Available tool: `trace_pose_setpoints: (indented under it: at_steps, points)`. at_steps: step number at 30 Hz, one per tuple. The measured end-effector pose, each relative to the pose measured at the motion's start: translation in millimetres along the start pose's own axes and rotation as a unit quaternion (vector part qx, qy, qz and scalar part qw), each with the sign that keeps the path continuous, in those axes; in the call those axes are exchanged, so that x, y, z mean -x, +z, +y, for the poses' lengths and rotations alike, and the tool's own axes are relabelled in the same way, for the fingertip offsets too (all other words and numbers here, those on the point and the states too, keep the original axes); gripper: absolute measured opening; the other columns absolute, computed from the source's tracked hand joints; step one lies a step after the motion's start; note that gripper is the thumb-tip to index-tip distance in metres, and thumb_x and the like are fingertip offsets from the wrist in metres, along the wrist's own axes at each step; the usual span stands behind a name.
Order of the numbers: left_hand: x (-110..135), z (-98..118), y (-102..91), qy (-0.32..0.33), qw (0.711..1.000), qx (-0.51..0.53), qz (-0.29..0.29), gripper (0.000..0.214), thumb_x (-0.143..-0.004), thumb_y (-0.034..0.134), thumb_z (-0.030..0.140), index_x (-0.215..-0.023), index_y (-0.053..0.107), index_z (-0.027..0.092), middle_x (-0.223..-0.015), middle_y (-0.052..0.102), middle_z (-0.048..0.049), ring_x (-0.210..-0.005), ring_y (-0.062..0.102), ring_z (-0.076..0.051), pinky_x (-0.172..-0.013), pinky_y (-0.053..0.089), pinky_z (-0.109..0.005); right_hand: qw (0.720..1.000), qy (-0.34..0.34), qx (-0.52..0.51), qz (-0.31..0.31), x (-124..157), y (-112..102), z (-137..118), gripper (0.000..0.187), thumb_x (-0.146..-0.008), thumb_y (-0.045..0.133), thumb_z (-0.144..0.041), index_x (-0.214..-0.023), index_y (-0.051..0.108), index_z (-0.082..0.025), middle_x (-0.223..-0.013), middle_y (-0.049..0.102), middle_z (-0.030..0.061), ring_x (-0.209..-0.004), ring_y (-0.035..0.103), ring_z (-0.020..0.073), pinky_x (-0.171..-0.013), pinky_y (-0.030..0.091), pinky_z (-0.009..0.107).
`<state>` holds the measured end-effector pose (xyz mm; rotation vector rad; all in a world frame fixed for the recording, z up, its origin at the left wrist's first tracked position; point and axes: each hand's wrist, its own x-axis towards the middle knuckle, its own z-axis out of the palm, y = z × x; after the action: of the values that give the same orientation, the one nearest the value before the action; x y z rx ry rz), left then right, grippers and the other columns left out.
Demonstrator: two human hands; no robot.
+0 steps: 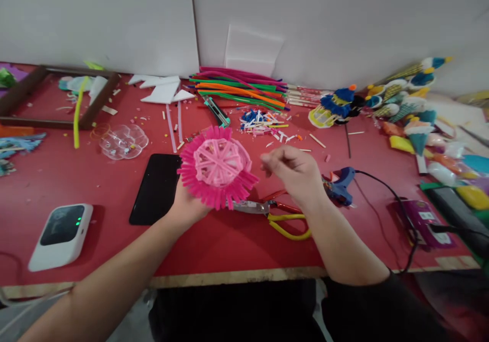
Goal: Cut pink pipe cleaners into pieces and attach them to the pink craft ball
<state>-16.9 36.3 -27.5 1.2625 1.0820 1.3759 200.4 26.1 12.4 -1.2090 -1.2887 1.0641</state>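
My left hand [187,202] holds up a pink craft flower [217,167], a pale pink spoked disc ringed with bright pink straw fringe. It grips the flower from below and behind, so the fingers are mostly hidden. My right hand [294,171] hovers just right of the flower, fingers curled together in a pinch; what they hold, if anything, is too small to see. Both hands are above the red table [229,245], over scissors [275,214] with yellow and red handles.
A black phone [156,189] and a white device [61,235] lie left. A blue glue gun [340,184] with its black cord lies right. Coloured straws [240,89], straw cuttings [263,123], a clear plastic dish [124,142], a wooden frame [57,97] and finished crafts [405,102] fill the back.
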Motion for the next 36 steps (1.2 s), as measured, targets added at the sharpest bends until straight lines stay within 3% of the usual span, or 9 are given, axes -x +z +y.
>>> trace_pose_setpoints:
  at_steps: [1,3,6,13,16,21,27,31,36]
  points:
    - [1.4,-1.2,0.0,0.008,1.000,-0.004,-0.001,0.018,-0.079,0.071,0.035,-0.090,0.075,0.021,-0.080,0.074,-0.0045,-0.098,0.075,-0.024,-0.081,0.064,-0.033,0.999,-0.007,0.013,-0.037,-0.3,-1.6,-1.6,0.023,-0.075,0.081,-0.039,-0.083,0.069,-0.021,-0.075,0.068,-0.0006,-0.070,0.063,0.0124,-0.062,0.051,0.025]
    - [3.7,-4.1,0.9,0.035,0.999,0.005,-0.012,0.032,-0.065,0.084,0.031,-0.094,0.076,0.020,-0.089,0.076,-0.0062,-0.102,0.074,-0.026,-0.098,0.057,-0.035,0.993,-0.020,0.026,-0.113,-0.1,-2.0,-4.2,0.041,-0.074,0.083,-0.036,-0.109,0.068,-0.023,-0.094,0.072,0.0020,-0.084,0.067,0.0147,-0.070,0.053,0.027]
    - [5.3,-7.5,2.6,0.049,0.996,0.053,-0.046,0.051,-0.052,0.094,0.025,-0.100,0.076,0.023,-0.102,0.077,-0.0085,-0.105,0.072,-0.030,-0.100,0.058,-0.044,0.986,-0.041,0.060,-0.151,0.5,3.4,-5.9,0.035,-0.078,0.078,-0.040,-0.107,0.070,-0.022,-0.099,0.074,0.0036,-0.085,0.066,0.0144,-0.073,0.052,0.028]
    - [3.7,-5.4,5.3,-0.002,0.995,0.092,-0.044,0.057,-0.059,0.092,0.030,-0.110,0.067,0.021,-0.117,0.073,-0.0112,-0.104,0.071,-0.026,-0.093,0.059,-0.039,0.990,-0.014,0.094,-0.106,-6.0,10.6,-0.2,0.024,-0.081,0.070,-0.042,-0.087,0.072,-0.019,-0.082,0.073,0.0020,-0.070,0.061,0.0121,-0.068,0.046,0.027]
    - [-2.7,-2.2,3.7,0.001,1.000,0.023,-0.006,0.057,-0.065,0.088,0.028,-0.116,0.063,0.021,-0.120,0.069,-0.0095,-0.081,0.069,-0.014,-0.075,0.058,-0.028,0.990,-0.003,0.139,-0.025,-12.9,-0.3,5.6,0.024,-0.078,0.071,-0.042,-0.084,0.072,-0.019,-0.079,0.073,0.0025,-0.066,0.059,0.0131,-0.067,0.046,0.029]
    - [-14.4,2.1,-3.5,0.024,0.990,-0.002,0.136,0.024,-0.077,0.079,0.027,-0.098,0.068,0.021,-0.089,0.067,0.0001,-0.059,0.052,-0.007,-0.055,0.045,-0.019,0.960,0.020,0.278,0.024,-13.2,-16.6,15.0,0.012,-0.077,0.071,-0.030,-0.078,0.073,-0.018,-0.077,0.074,0.0046,-0.070,0.064,0.0176,-0.070,0.047,0.031]
    - [-12.3,5.2,-5.8,0.057,0.989,0.002,0.136,0.017,-0.096,0.055,0.035,-0.099,0.067,0.023,-0.066,0.062,0.0023,-0.054,0.056,-0.012,-0.064,0.051,-0.026,0.955,0.035,0.295,0.011,-7.6,-6.7,29.2,0.012,-0.078,0.071,-0.030,-0.078,0.075,-0.018,-0.075,0.075,0.0040,-0.069,0.066,0.0185,-0.068,0.048,0.030]
    - [-12.7,2.7,-6.5,0.043,0.989,0.020,0.138,0.023,-0.085,0.058,0.017,-0.106,0.063,0.027,-0.116,0.067,-0.0038,-0.067,0.065,-0.013,-0.068,0.057,-0.031,0.957,0.034,0.286,0.025,-12.1,-4.4,33.8,0.015,-0.082,0.069,-0.031,-0.085,0.076,-0.018,-0.080,0.077,0.0046,-0.070,0.068,0.0187,-0.068,0.050,0.030]
    - [-15.5,-3.8,-7.9,0.053,0.990,-0.013,0.133,0.043,-0.067,0.053,0.001,-0.100,0.067,0.026,-0.111,0.069,-0.0037,-0.095,0.067,-0.018,-0.085,0.056,-0.033,0.959,0.018,0.281,0.039,-12.7,-2.1,30.1,0.013,-0.080,0.071,-0.031,-0.083,0.078,-0.021,-0.084,0.080,0.0051,-0.076,0.071,0.0215,-0.071,0.053,0.032]
